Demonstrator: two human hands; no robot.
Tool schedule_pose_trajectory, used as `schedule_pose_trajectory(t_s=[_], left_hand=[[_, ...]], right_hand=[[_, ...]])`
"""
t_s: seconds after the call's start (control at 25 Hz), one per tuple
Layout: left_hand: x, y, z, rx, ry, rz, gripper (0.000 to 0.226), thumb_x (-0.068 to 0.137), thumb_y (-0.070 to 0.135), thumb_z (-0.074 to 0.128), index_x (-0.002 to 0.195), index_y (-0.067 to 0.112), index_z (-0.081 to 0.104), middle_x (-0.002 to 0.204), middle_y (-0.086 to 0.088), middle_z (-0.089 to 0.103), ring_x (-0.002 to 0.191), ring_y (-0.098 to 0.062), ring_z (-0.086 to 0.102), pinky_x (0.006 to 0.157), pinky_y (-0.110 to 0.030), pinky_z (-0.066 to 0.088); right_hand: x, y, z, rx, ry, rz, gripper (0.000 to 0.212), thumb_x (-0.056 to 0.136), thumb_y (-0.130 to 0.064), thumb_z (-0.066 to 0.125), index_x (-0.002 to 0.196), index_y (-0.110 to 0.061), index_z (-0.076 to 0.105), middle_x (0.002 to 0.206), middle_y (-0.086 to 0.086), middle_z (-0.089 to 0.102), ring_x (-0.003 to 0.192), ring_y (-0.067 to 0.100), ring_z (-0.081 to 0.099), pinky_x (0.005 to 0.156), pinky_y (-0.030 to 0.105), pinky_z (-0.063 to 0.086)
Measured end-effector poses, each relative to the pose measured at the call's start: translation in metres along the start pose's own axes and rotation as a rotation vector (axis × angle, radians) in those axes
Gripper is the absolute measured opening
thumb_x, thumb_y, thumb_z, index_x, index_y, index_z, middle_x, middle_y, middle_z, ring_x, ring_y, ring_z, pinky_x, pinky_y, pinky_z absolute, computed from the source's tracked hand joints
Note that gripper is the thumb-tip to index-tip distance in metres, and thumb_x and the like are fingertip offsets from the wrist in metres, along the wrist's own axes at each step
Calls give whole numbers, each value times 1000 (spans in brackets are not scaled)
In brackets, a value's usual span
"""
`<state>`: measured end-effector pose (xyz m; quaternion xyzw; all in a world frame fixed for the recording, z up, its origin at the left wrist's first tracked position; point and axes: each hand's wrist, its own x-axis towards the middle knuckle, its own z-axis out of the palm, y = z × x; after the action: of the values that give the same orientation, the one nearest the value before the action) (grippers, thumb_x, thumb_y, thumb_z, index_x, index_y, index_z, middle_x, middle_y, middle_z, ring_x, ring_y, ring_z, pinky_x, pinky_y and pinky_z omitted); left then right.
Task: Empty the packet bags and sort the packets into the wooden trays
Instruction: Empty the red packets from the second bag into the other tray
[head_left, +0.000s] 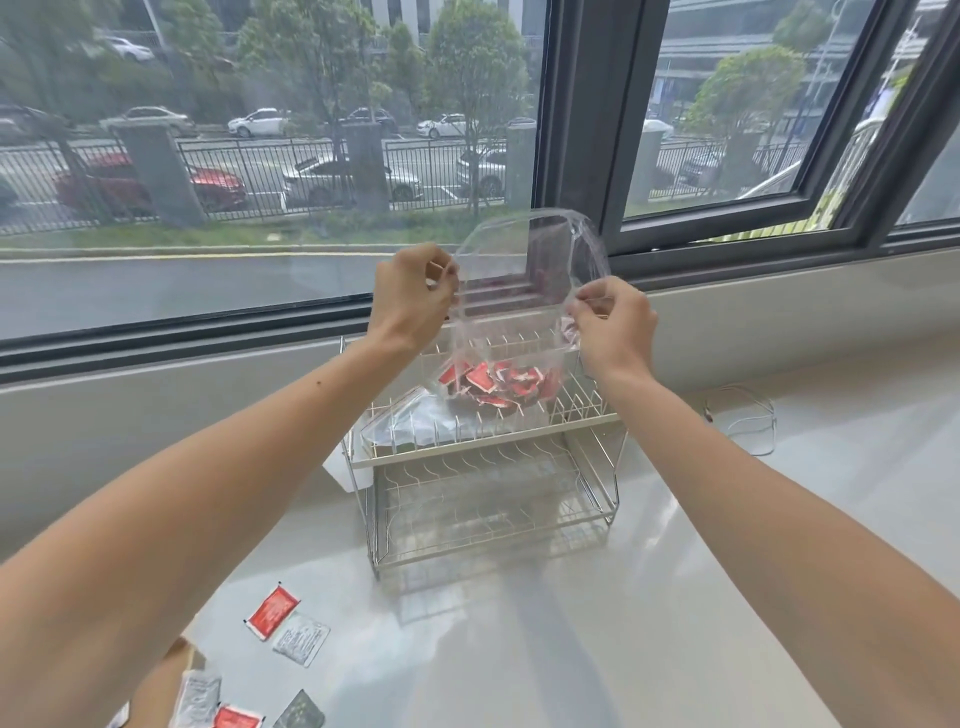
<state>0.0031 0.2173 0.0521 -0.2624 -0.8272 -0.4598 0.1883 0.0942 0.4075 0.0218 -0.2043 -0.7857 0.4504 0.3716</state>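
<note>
- Packets (493, 383) bunching at the bottom of a clear bag (511, 312), red and white, print too blurred to be making out.
- Sitting on the upper tier of a wire rack (488, 467), with a second clear bag (415, 421) lying flat on the same tier to the left, contents hard to be telling.
- Being cut off at the lower-left edge: a brown tray corner (182, 654) mostly hiding behind the left forearm, plus several loose packets (288, 623), red, white and dark, scattering on the counter (571, 649).
- Pinching the bag's open rim on the left side with the left hand (410, 296), fingertips pressing together on the film.
- Pinching the opposite rim with the right hand (613, 325), thumb and forefinger closing on the plastic, stretching the mouth wide between both hands.
- Hanging well below both sets of fingers, the packets staying near the bag's base, apart from either hand.
- Lying open and bare in front of and right of the rack, wide counter room; thin white cable (748, 421) looping near the right wall.
- Running close behind the rack, window ledge (779, 291) bounding the far side.
</note>
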Motion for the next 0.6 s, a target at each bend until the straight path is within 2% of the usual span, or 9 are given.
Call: schedule_pose_trajectory(t_s=[0.08,0.16,0.28,0.44,0.6], left_hand=[[8,7,-9,-27,66,11,7,91,10,65,93,8,72,81,-5,72,67,-12,72,71,-30,60],[14,13,-20,-64,110,16,5,90,10,66,90,12,71,79,-3,72,67,-13,72,74,-35,61],[18,25,-37,-114,147,11,5,89,10,68,93,11,70,80,-6,72,68,-16,73,70,-39,62],[14,46,-64,-140,177,35,7,92,11,67,97,7,69,85,-11,72,68,-15,73,61,-31,62],[-5,51,-96,-139,96,27,6,90,7,69,95,7,68,87,-13,72,67,-17,74,59,-30,61]], right_hand=[[5,-14,-3,57,47,-47,6,89,-11,68,86,-16,67,78,-7,68,82,13,69,74,22,54],[7,-27,-8,99,88,-80,3,88,-12,68,87,-15,68,79,-4,71,78,11,69,77,29,57],[2,-46,-16,169,122,-126,7,87,-11,69,85,-17,67,79,-3,72,76,11,71,78,35,59],[-13,-75,-29,223,124,-174,14,88,-10,69,84,-22,64,80,-4,72,75,10,71,77,32,60],[-43,-96,-40,240,66,-186,9,89,-8,69,88,-16,65,79,1,73,67,11,72,64,25,58]])
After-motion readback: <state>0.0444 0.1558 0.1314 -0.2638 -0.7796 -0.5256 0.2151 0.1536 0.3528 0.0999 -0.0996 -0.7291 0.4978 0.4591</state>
